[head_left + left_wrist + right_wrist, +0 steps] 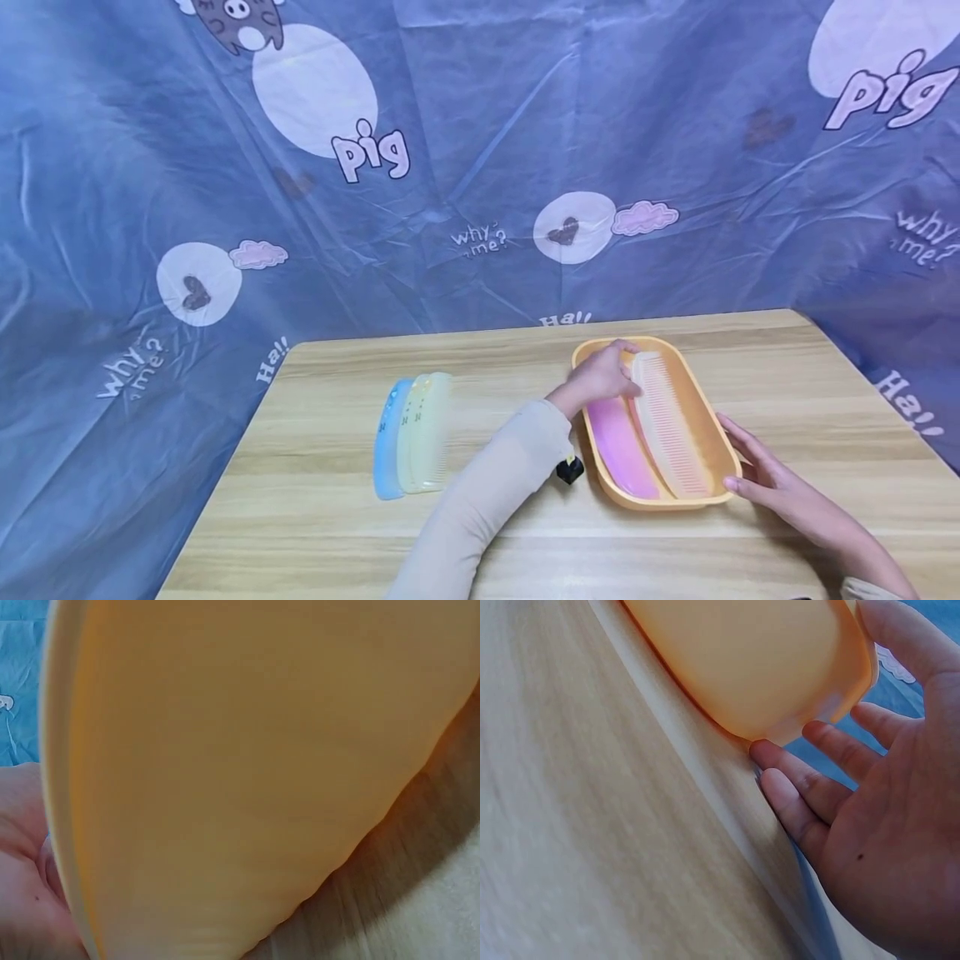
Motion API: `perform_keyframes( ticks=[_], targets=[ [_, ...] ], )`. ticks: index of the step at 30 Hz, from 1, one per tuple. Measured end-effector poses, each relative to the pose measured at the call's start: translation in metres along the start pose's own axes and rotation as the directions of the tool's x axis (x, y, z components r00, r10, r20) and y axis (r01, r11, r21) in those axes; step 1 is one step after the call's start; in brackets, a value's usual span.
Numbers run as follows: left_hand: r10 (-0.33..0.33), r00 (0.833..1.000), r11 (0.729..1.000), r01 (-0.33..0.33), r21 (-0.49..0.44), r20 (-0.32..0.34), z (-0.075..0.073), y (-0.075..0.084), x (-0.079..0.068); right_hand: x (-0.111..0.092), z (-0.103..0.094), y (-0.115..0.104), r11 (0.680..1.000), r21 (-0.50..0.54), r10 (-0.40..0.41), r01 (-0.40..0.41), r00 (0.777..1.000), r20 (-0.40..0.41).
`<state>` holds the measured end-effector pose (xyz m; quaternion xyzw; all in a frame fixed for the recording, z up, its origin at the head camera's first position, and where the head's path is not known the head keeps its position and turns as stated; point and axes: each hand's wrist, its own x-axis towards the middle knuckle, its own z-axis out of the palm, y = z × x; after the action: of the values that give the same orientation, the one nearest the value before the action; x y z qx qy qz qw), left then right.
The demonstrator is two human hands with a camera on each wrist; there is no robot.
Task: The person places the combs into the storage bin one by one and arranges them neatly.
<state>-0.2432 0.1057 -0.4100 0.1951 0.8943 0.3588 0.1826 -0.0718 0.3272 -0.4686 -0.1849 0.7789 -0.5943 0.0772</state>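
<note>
An orange plastic basin (711,433) sits on the right half of the table. My left hand (600,375) reaches into its far end and pinches the upper edge of a pale comb (671,425), which lies lengthwise with its teeth to the right. Beside it on the left lies a pink comb (618,446), its far end hidden under the hand. My right hand (780,483) holds the basin's near right corner, thumb on the rim and fingers against the outer wall (765,667). The left wrist view is mostly filled by the basin's outer wall (247,765).
Left of the basin, a pale yellow comb (431,433) and a blue comb (390,442) lie side by side, overlapping, on the wooden table (315,533). A blue patterned cloth (465,167) hangs behind the table. A small black device (570,470) is at the left wrist.
</note>
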Motion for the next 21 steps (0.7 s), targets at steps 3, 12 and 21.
perform_keyframes(
  ticks=[3, 12, 21],
  targets=[
    [-0.012, 1.0, 0.997, 0.012, 0.081, -0.001, 0.0006, 0.0007, 0.0032, -0.0006, 0.0005, -0.0006, 1.0, 0.012, -0.001, 0.001, 1.0, 0.005],
    [-0.01, 1.0, 0.973, 0.013, 0.23, -0.015, 0.0023, -0.0014, 0.01, -0.0004, 0.001, 0.0051, 0.999, 0.038, -0.034, 0.033, 0.999, 0.019],
    [-0.004, 1.0, 0.96, 0.01, 0.28, -0.021, 0.0042, -0.0007, 0.0107, -0.001, 0.0001, -0.0007, 1.0, 0.003, 0.001, -0.001, 1.0, 0.004]
  ],
)
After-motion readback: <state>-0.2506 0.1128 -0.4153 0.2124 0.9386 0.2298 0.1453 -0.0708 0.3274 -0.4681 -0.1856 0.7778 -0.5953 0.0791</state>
